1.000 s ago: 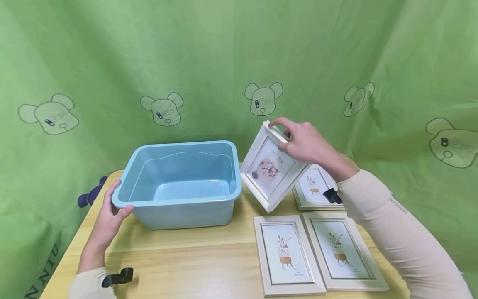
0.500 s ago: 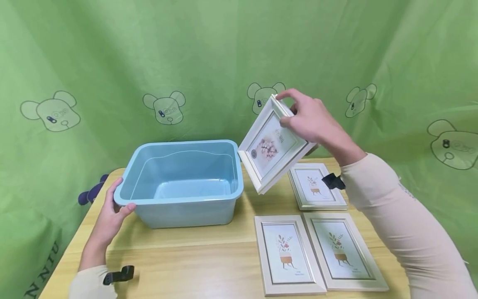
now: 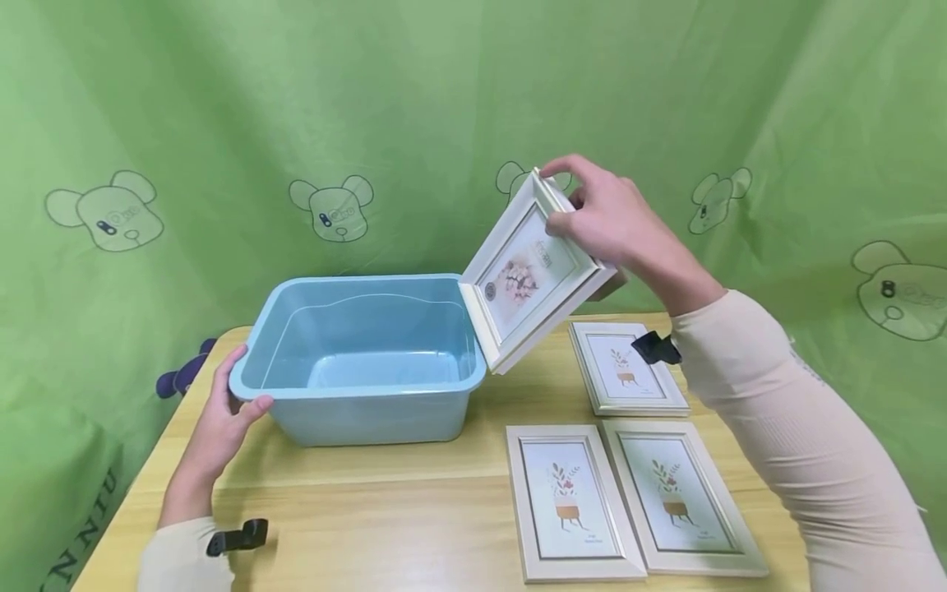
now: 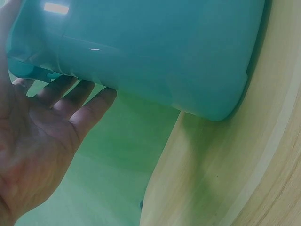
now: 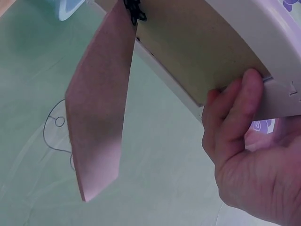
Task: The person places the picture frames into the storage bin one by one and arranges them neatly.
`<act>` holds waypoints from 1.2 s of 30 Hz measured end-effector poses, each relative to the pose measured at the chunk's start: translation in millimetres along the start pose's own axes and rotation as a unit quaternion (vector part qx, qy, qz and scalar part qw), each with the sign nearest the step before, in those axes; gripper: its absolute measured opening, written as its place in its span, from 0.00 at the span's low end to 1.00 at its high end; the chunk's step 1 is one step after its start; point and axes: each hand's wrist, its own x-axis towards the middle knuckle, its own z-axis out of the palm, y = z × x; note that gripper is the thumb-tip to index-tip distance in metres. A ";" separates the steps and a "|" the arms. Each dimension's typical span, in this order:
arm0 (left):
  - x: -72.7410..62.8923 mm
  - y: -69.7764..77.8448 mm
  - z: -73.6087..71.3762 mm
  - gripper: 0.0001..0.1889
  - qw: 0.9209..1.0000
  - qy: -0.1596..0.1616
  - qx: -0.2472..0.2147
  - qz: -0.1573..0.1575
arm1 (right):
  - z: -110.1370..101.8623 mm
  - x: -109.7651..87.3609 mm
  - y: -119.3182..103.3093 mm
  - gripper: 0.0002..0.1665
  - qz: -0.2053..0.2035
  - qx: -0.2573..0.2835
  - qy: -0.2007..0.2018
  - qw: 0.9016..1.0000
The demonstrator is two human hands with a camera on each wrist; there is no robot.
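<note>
Transferring seems likely: right fingers grip a frame near the desk's far edge, left fingers the tub it must clear.

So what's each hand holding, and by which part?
The right hand holds a picture frame by its upper edge; the left hand grips the blue tub at its rim's near-left corner.

A pale wood-grained table is backed by a draped green fabric curtain, on which outlined round-eared heads are printed.
</note>
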 end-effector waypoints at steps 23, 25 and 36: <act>2.3 1.1 -0.9 0.43 1.000 -0.011 0.000 0.002 | 17.1 18.9 -24.6 0.39 -0.009 0.047 -0.005 0.999; 1.6 0.4 -1.1 0.43 1.000 -0.011 -0.002 0.001 | 21.3 22.1 -25.6 0.38 -0.008 0.049 -0.011 0.999; 2.9 1.6 -2.8 0.43 1.000 -0.011 0.002 -0.006 | 38.6 34.2 -26.1 0.40 -0.009 0.048 -0.039 0.998</act>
